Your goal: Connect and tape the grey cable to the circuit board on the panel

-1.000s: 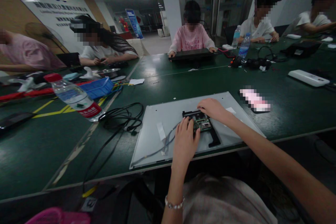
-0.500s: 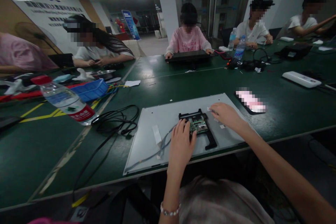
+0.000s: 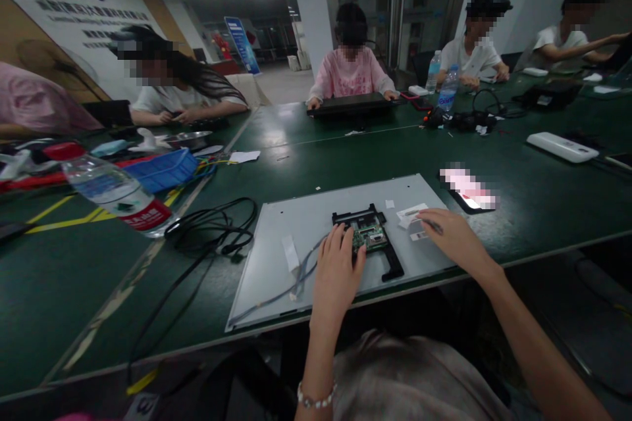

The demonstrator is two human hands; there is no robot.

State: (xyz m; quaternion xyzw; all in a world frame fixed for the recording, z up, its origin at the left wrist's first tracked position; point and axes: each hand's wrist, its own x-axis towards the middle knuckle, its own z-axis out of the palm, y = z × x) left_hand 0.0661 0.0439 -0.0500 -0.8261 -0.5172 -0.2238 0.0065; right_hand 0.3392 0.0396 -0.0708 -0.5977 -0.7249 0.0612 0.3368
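A pale flat display panel (image 3: 266, 256) lies on the green table in front of me. On it sits a black plastic frame (image 3: 394, 264) with a green circuit board (image 3: 369, 237) inside. My left hand (image 3: 340, 263) lies over the left side of the board and frame, fingers stretched out. At the panel's right side, above white paper labels (image 3: 419, 235), my right hand (image 3: 451, 237) is pinched with fingertips together; a small dark item shows by them, too small to name. A grey cable (image 3: 257, 306) runs from under my left hand to the panel's lower left corner.
A phone (image 3: 469, 191) lies beyond the panel's right corner. To the left are a coiled black cable (image 3: 212, 230), a leaning water bottle (image 3: 118, 194) and a blue tray (image 3: 160, 170). Several people sit around the table; one holds a dark flat panel (image 3: 353, 105).
My right hand has moved right and toward me from beside the frame, uncovering white labels. A small white piece it was near now lies on the panel. My left hand stays on the board.
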